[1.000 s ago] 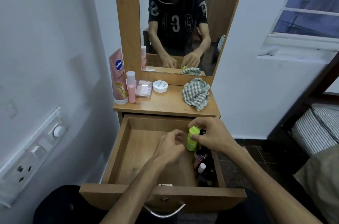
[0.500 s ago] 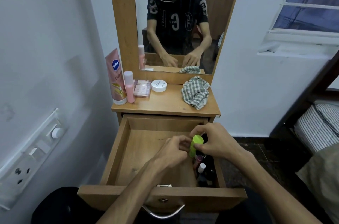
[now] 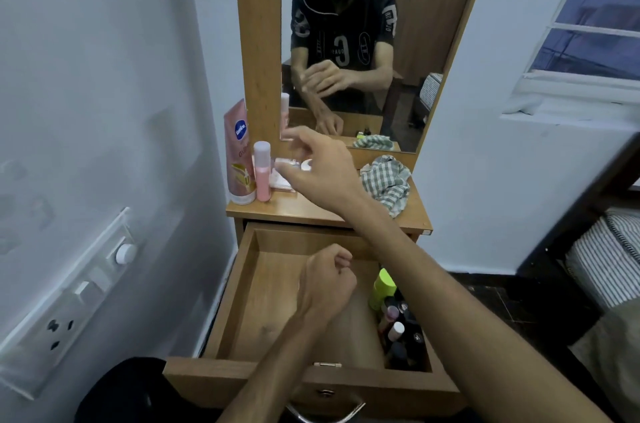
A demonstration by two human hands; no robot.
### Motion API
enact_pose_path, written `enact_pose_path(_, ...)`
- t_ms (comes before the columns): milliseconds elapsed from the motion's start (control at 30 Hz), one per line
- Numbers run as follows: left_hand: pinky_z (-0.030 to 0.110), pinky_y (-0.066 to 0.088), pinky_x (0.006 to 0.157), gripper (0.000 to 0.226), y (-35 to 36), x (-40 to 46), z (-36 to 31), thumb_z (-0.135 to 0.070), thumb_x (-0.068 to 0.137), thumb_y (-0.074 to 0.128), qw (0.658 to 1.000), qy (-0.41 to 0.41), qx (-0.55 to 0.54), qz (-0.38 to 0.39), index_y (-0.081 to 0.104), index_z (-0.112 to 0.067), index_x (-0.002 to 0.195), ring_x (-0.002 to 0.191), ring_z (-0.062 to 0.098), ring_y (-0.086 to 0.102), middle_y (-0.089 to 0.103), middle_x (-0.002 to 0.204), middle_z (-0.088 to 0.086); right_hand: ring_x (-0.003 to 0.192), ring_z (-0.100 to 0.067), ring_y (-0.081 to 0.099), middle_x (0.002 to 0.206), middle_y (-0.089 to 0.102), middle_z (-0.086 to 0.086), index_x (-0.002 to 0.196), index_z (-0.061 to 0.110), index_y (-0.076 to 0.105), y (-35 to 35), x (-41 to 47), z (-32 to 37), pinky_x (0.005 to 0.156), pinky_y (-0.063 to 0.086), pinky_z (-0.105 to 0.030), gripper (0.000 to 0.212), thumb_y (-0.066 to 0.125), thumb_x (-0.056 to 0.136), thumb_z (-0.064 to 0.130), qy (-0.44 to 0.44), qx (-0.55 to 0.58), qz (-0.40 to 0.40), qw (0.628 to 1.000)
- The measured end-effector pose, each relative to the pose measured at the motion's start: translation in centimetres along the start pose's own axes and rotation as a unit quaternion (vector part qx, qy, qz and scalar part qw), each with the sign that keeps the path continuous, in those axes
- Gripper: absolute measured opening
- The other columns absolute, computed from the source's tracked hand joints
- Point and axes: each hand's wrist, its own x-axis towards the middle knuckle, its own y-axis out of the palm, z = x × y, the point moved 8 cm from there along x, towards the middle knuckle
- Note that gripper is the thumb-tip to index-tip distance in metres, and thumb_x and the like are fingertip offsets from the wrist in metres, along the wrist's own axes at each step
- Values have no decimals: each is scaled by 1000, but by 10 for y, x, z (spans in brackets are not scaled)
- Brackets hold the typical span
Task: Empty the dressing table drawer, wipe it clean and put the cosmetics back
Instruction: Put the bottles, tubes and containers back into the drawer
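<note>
One open drawer (image 3: 242, 291) with the cosmetics (image 3: 398, 329) all bunched along its right side, green bottle (image 3: 382, 287) standing at the back of that bunch. Left hand (image 3: 325, 284) hovers over the drawer's middle, curled into a loose fist with nothing in it. Right hand (image 3: 322, 170) is up over the tabletop (image 3: 311, 208), fingers spread and empty, above the white jar (image 3: 306, 164) and near the pink bottle (image 3: 262, 170), checked cloth (image 3: 386, 182) off to its right

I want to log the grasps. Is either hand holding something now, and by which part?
Nothing is held. The right hand reaches open above the tabletop; the left hand is curled and empty over the drawer.
</note>
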Motion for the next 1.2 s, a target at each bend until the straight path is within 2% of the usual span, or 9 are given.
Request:
enact_pose_path(133, 24, 45, 67, 17, -16, 0, 3, -15, 79, 56, 997, -13, -8, -75, 64, -29, 85, 83, 5, 62, 68, 85, -11, 112, -16, 67, 130, 72, 0, 141, 18, 60, 30, 35, 15, 94, 55, -36, 55, 75, 89, 26, 8, -11, 34, 999)
enact_pose_path(267, 21, 41, 64, 15, -22, 0, 3, -16, 79, 59, 995, -9, -7, -99, 64, -29, 84, 81, 5, 61, 67, 85, -11, 103, -12, 72, 116, 78, 4, 122, 17, 75, 40, 42, 3, 92, 60, -38, 35, 70, 88, 15, 6, -39, 26, 999)
enact_pose_path(400, 21, 47, 68, 21, -25, -2, -1, -12, 81, 60, 994, 7, -12, -109, 71, -26, 94, 83, 4, 62, 69, 89, -12, 96, -8, 64, 116, 76, -1, 122, 13, 75, 34, 36, -4, 84, 54, -27, 34, 77, 88, 15, -12, -41, 23, 999)
enact_pose_path(533, 21, 48, 69, 21, -26, -4, -1, -12, 83, 61, 994, 12, -11, -110, 72, -23, 96, 84, 4, 63, 69, 92, -12, 100, -12, 68, 110, 78, 0, 110, 12, 80, 31, 29, -11, 90, 57, -33, 24, 78, 86, 11, -18, -45, 28, 998)
enact_pose_path(700, 12, 37, 59, 17, -32, -5, -2, -11, 85, 62, 992, 7, -11, -124, 71, -22, 95, 76, 0, 58, 69, 89, -11, 89, -3, 67, 96, 77, 10, 101, 19, 82, -9, 8, -29, 80, 56, -22, 22, 80, 80, 15, 4, -25, -11, 1000)
enact_pose_path(833, 16, 35, 54, 13, -32, -5, 1, -11, 84, 65, 992, -10, -5, -123, 71, -22, 87, 71, 0, 56, 67, 82, -11, 86, -2, 66, 95, 75, 11, 100, 20, 82, -44, -20, -52, 74, 53, -16, 22, 84, 78, 18, 44, -40, 50, 997)
enact_pose_path(933, 23, 45, 61, 15, -23, -3, 1, -12, 81, 65, 996, -20, -17, -84, 70, -23, 90, 78, 6, 62, 69, 84, -11, 82, 1, 64, 90, 73, 13, 98, 20, 81, -52, -51, -76, 70, 49, -15, 21, 85, 78, 19, 68, -80, 104, 989)
enact_pose_path(1033, 29, 55, 84, 44, 4, 1, 1, -18, 72, 59, 999, -14, -42, 28, 67, -22, 116, 93, 9, 66, 72, 106, -7, 82, 0, 67, 88, 75, 13, 94, 22, 81, -51, -78, -103, 73, 55, -22, 21, 83, 74, 16, 100, -104, 126, 982)
enact_pose_path(1200, 38, 50, 109, 81, 53, -3, 11, -30, 54, 47, 977, 23, -85, 195, 60, -28, 134, 119, 6, 65, 72, 124, -10, 77, 3, 66, 78, 73, 14, 88, 28, 78, -39, -108, -137, 70, 57, -26, 23, 80, 70, 15, 145, -89, 144, 975)
